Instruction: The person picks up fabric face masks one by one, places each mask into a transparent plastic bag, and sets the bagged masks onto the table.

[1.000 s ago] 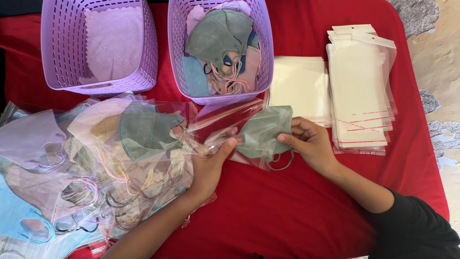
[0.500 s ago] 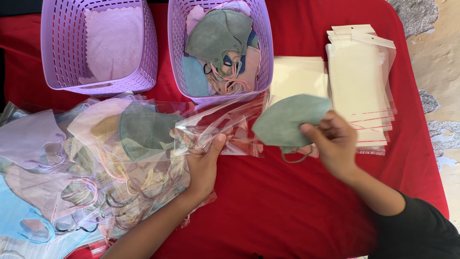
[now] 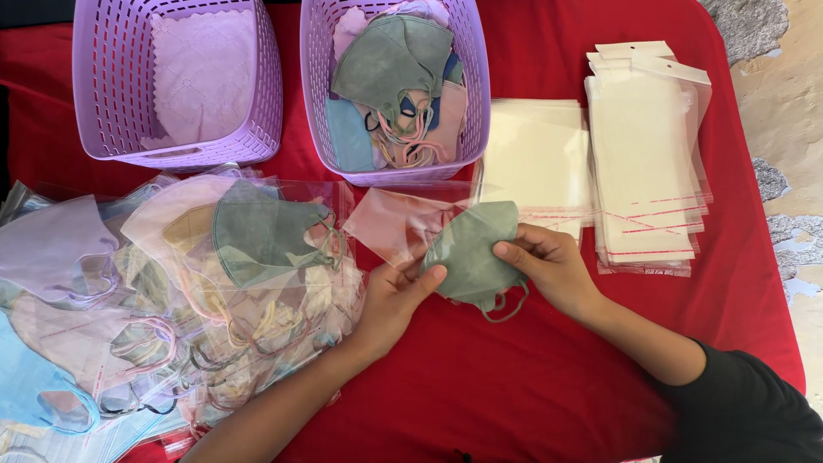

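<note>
Green face mask (image 3: 473, 253), soft folded cloth with ear loops, sits pinched between both hands over the red desk (image 3: 514, 386): left hand (image 3: 390, 300) grips its edge along with a clear plastic sleeve (image 3: 399, 225), right hand (image 3: 553, 266) holds its other side. Two lilac lattice baskets (image 3: 176, 77) stand behind, one heaped with masks. Two stacks of flat sleeves (image 3: 643, 154) lie right; bagged masks (image 3: 171, 283) crowd the left. Bare cloth lies nearest the person.

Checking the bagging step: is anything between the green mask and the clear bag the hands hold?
Nothing visible. The green mask already meets the clear bag, with the left hand and right hand on its two sides.
</note>
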